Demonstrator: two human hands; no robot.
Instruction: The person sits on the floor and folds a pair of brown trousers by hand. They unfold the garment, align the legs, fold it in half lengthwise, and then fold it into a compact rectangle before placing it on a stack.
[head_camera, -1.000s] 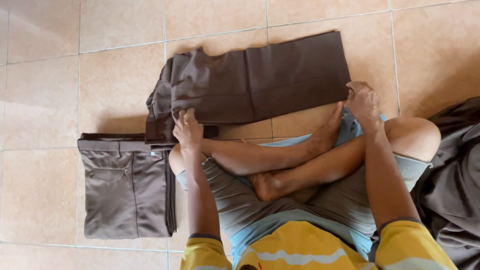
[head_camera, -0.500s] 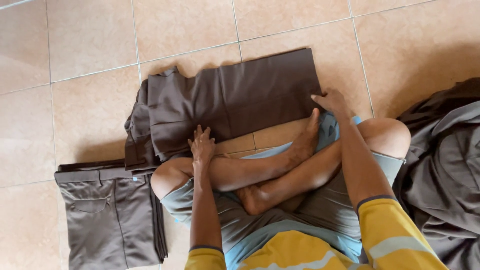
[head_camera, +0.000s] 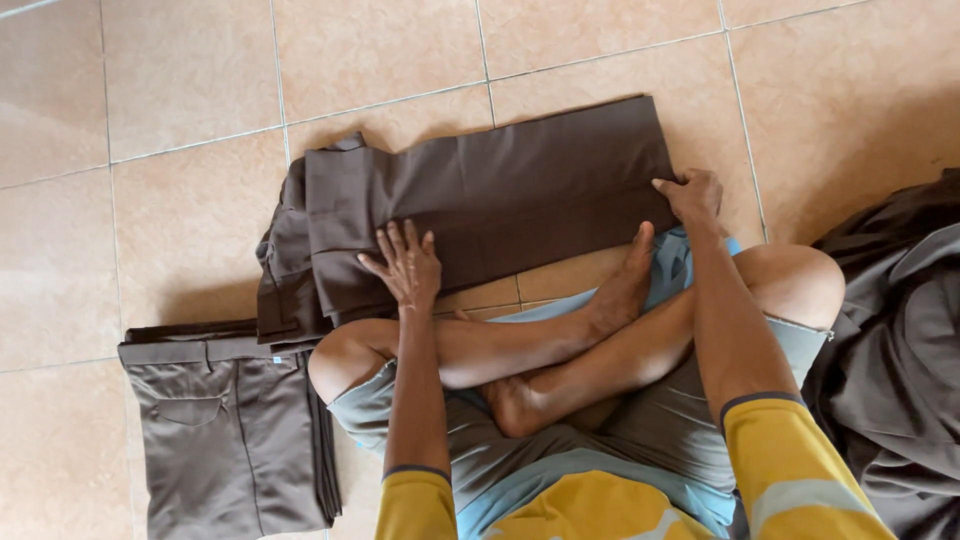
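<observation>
Lying mid-frame on bare tiles, brown trousers (head_camera: 500, 200), left hand (head_camera: 405, 265) flat, fingers spread, right hand (head_camera: 690, 197) gripping right edge, folded stack (head_camera: 230, 430) lower left.

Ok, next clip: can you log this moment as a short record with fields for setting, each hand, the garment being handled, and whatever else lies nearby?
setting: person sits cross-legged on a tiled floor, seen from above
left hand: flat, fingers spread, pressing on the brown trousers
right hand: gripping the right edge of the brown trousers
brown trousers: folded over, lying sideways on the floor in front of the legs
folded stack: similar trousers, piled neatly at the person's left
loose pile: dark cloth heaped at the right, unfolded
</observation>
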